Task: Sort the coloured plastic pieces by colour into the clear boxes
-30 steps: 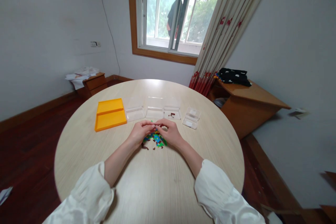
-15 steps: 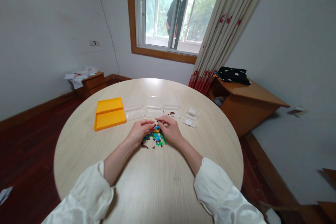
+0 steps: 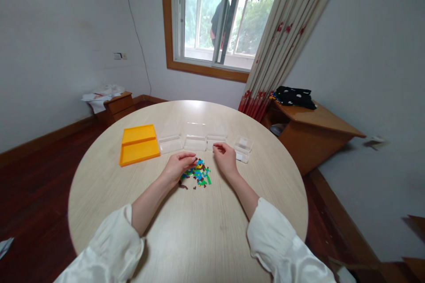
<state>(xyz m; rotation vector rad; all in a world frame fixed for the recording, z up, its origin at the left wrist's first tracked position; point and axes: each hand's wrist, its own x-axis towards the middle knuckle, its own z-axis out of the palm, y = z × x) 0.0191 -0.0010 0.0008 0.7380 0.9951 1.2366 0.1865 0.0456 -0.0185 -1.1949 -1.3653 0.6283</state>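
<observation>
A small heap of building bricks in blue, green, brown and yellow lies on the round table. At its left edge is my left hand, its fingers drawn together; anything between the tips is too small to make out. My right hand is closed in a pinch at the near edge of a clear open box. Whatever the pinch holds is hidden, and the hand covers most of that box's lower half. Loose brown pieces lie by the near left side of the heap.
A yellow open case stands on the table's left. Two clear open boxes come after it. A smaller clear box sits just beyond my right hand. Behind the table are a window, a curtain and a wooden desk.
My right hand has moved from the heap rightward and slightly away from me, to the clear box, uncovering the heap's right side. My left hand has stayed nearly still.
</observation>
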